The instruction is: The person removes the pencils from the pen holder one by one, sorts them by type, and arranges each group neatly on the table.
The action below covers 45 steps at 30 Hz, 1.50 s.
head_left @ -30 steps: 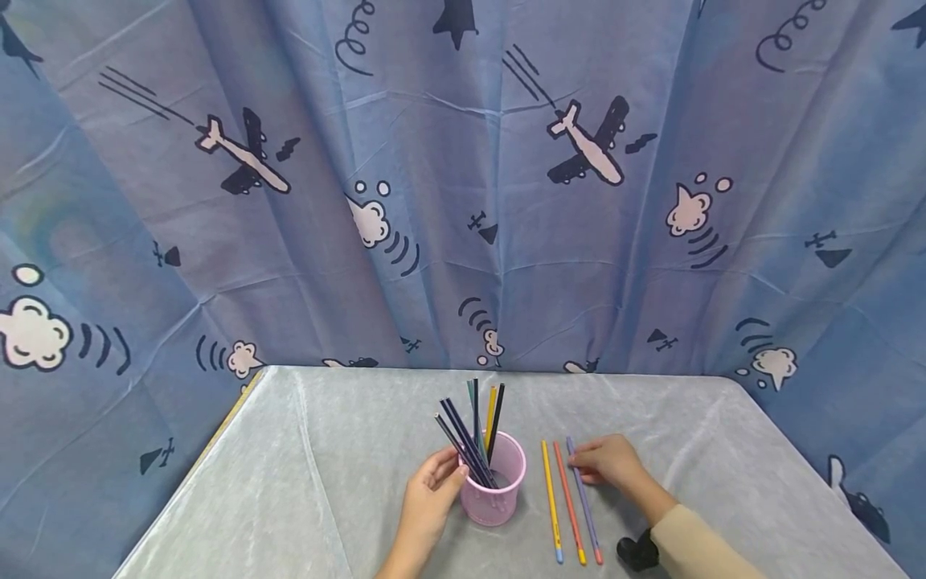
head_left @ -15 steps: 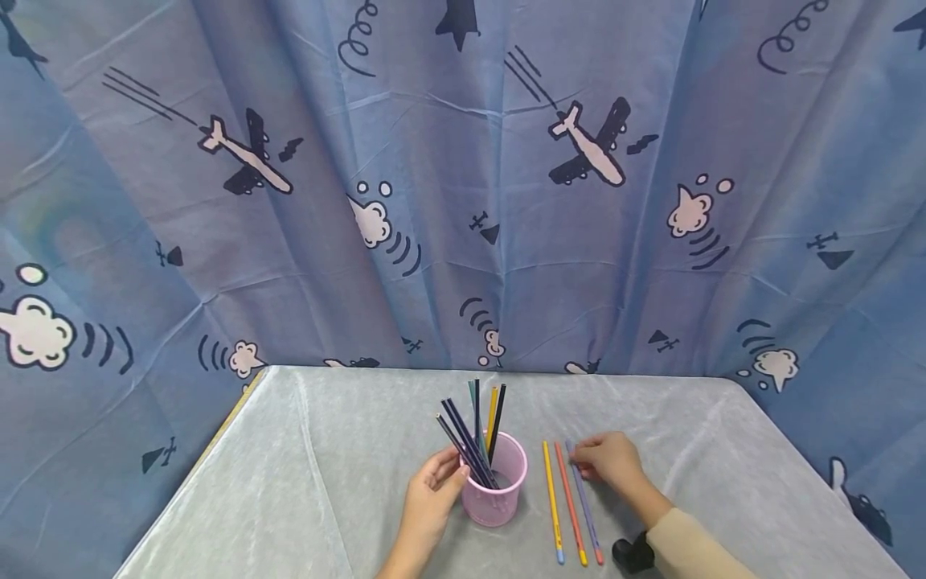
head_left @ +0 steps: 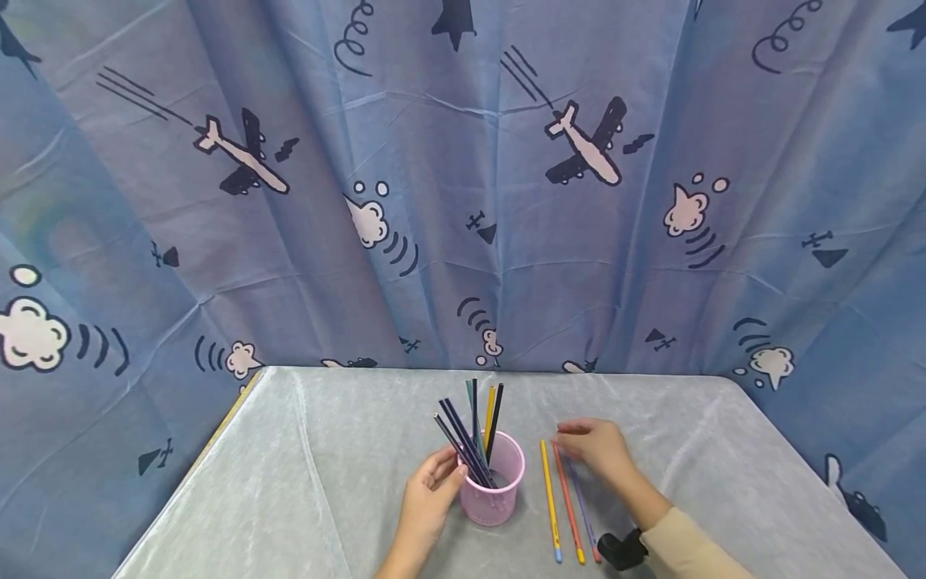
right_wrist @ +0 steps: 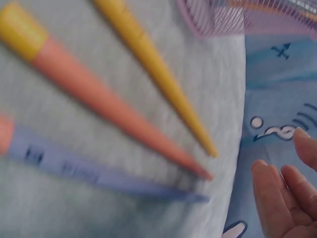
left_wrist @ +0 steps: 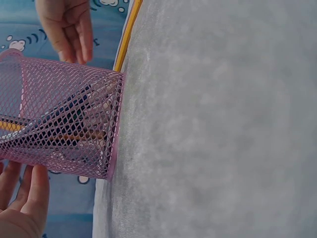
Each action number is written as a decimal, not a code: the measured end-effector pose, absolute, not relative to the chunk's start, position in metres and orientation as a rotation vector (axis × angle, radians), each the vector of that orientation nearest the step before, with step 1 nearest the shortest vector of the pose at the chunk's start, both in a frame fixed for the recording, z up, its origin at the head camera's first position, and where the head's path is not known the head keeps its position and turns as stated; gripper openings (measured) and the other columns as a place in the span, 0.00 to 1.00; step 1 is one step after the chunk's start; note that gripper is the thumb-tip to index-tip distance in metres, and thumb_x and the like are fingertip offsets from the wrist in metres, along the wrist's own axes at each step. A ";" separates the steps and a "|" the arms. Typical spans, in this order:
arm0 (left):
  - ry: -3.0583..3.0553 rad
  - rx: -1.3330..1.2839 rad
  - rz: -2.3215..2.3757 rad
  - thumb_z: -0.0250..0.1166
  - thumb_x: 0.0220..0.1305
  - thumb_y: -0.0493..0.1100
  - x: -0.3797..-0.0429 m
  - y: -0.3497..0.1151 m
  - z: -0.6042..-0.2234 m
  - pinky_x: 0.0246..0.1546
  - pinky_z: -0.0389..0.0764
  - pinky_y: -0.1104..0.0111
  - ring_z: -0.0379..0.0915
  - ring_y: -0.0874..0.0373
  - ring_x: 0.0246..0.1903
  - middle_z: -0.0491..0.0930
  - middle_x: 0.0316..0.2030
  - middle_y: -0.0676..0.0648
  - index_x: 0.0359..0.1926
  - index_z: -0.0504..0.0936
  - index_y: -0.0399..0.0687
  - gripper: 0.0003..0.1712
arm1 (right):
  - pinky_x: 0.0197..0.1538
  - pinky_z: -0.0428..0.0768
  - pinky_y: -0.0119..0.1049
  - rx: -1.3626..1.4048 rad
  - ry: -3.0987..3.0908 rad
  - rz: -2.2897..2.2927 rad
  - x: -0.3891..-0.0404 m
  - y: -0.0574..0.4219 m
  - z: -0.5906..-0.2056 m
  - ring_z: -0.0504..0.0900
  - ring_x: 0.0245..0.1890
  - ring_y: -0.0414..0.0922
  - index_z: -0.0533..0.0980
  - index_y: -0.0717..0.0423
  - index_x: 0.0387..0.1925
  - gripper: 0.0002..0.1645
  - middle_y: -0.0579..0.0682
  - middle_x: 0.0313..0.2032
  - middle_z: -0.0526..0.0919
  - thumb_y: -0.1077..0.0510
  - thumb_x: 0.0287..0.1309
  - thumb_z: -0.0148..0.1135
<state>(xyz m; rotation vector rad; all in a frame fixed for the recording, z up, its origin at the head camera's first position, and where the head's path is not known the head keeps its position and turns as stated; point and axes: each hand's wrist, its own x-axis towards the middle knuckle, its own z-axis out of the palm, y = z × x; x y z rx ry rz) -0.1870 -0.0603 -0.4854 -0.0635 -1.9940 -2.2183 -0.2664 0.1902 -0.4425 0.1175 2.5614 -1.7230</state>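
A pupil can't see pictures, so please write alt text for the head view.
A left hand touches a pink cup of pencils on a grey table; a right hand is near the far ends of a red pencil and a purple pencil, which lie beside a yellow pencil. Behind is a blue curtain printed with planes.

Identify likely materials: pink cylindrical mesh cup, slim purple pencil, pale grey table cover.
Pink cylindrical mesh cup: probably coated metal, satin; fine open lattice, plastic possible.
Slim purple pencil: likely painted wood, maybe plastic, smooth; even colour, printed marks.
Pale grey table cover: apparently soft fabric, faint sheen; fuzzy nap and creases.
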 end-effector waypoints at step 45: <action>-1.989 -0.045 -2.230 0.64 0.67 0.37 -0.187 -0.060 -0.486 0.55 0.80 0.78 0.77 0.41 0.59 0.77 0.58 0.28 0.61 0.71 0.23 0.27 | 0.57 0.84 0.44 0.005 2.258 -2.046 -0.260 0.120 -0.412 0.86 0.48 0.46 0.76 0.69 0.56 0.25 0.63 0.52 0.83 0.61 0.60 0.67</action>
